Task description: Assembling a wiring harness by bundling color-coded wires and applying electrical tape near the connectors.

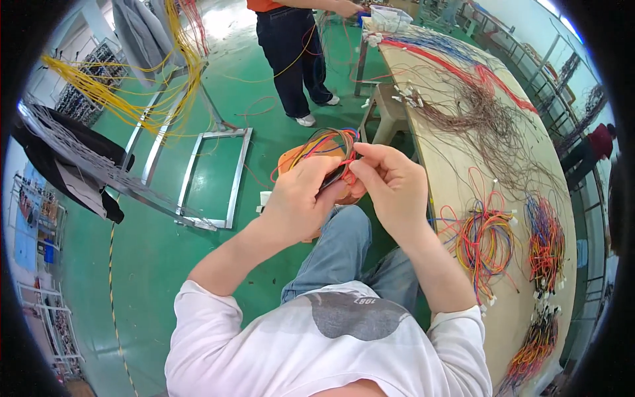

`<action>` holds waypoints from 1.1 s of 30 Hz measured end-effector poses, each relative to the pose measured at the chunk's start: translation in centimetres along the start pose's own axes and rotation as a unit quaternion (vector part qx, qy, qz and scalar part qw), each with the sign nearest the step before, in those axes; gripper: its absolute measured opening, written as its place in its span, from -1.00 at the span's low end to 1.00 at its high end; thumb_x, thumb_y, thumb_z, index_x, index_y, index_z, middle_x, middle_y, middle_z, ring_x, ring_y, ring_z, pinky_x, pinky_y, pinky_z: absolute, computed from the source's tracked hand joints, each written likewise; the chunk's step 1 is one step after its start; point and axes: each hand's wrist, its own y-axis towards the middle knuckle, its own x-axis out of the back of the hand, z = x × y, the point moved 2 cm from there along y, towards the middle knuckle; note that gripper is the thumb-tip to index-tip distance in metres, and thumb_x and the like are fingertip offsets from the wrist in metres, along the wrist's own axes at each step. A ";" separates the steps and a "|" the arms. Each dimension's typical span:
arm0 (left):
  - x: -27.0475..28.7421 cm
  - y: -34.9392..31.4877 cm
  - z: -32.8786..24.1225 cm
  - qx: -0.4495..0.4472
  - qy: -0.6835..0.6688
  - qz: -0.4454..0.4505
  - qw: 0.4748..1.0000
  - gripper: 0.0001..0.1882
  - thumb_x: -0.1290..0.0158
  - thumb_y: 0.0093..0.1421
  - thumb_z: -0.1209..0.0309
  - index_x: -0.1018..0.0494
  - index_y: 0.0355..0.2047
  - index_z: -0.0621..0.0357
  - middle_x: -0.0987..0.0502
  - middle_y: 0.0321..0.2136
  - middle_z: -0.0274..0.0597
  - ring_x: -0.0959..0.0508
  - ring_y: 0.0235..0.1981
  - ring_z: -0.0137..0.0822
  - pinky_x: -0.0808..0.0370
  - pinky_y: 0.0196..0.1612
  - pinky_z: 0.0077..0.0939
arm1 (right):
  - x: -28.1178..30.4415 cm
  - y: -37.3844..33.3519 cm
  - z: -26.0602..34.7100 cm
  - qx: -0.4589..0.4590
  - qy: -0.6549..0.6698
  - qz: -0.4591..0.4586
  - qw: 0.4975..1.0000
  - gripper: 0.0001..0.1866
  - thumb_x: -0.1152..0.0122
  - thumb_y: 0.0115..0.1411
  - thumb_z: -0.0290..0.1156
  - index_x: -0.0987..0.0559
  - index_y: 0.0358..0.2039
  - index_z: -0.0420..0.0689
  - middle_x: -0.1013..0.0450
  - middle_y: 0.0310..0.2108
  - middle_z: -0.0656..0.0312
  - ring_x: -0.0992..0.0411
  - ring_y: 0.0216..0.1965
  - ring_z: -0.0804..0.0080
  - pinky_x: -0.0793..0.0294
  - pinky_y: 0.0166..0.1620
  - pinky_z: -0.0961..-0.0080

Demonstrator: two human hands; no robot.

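Note:
A coil of multicoloured wires (322,137), with blue, yellow, red and brown strands, is held up in front of me above my knees. My left hand (301,188) is closed around the near side of it. At the coil's right side my right hand (391,178) pinches with thumb and forefinger at a thin red strand or tie (348,161), which wraps the bundle. The fingertips of both hands nearly meet there, and they partly hide the strand. Beneath the coil shows an orange surface (288,159), mostly covered by hands and wires.
On my right a long table (440,155) carries a tied wire coil (477,243), wire bundles (546,241) and brown wires (486,109). A stool (389,114) stands beside it. Ahead stands a person in dark trousers (288,53). Yellow wires (112,86) hang on a metal rack (231,178) at left.

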 end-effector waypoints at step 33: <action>-1.4 1.1 0.2 0.138 -0.034 0.184 0.973 -0.69 -0.03 0.02 0.26 -0.33 -0.59 0.31 -0.35 -0.74 -0.02 -0.37 -0.71 -0.16 -0.29 -0.60 -0.40 | 2.6 1.8 2.6 -0.115 -0.132 0.126 0.976 -0.78 -0.07 0.00 -0.39 -0.40 -0.59 -0.33 -0.35 -0.64 0.12 -0.32 -0.58 0.41 -0.30 -0.50 0.52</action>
